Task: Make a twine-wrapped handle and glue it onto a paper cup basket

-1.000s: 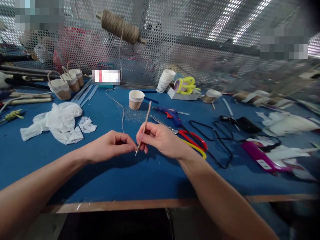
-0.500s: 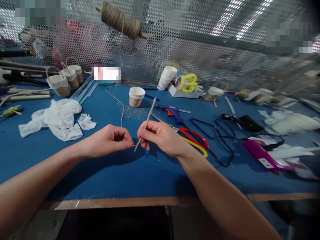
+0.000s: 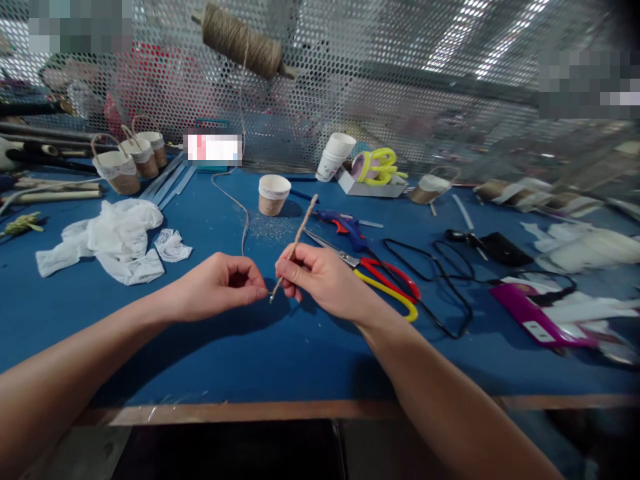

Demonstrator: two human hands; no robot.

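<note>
My right hand (image 3: pixel 313 273) is closed in a pinch on a thin twine-wrapped stick (image 3: pixel 303 230), which stands slanted with its top leaning right. A shiny tip shows at its lower end. Beside that end my left hand (image 3: pixel 235 283) pinches the twine (image 3: pixel 245 230), which runs down from the spool (image 3: pixel 240 41) and across the table into my fingers. Behind the hands stands a small cup (image 3: pixel 273 195) with a white rim and a brown wrapped body. Scissors (image 3: pixel 367 267) with red and yellow handles lie just right of my right hand.
On the blue table (image 3: pixel 225 360) are a glue gun (image 3: pixel 345 227) with a black cord, white lace (image 3: pixel 110 233), handled cups (image 3: pixel 117 172) at the left, stacked paper cups (image 3: pixel 334 157) behind, and a purple pouch (image 3: pixel 537 317) at the right. A perforated metal screen (image 3: pixel 320 80) closes the back.
The stick has tilted very slightly to the right in my right hand. Both hands otherwise keep nearly the same place and grip.
</note>
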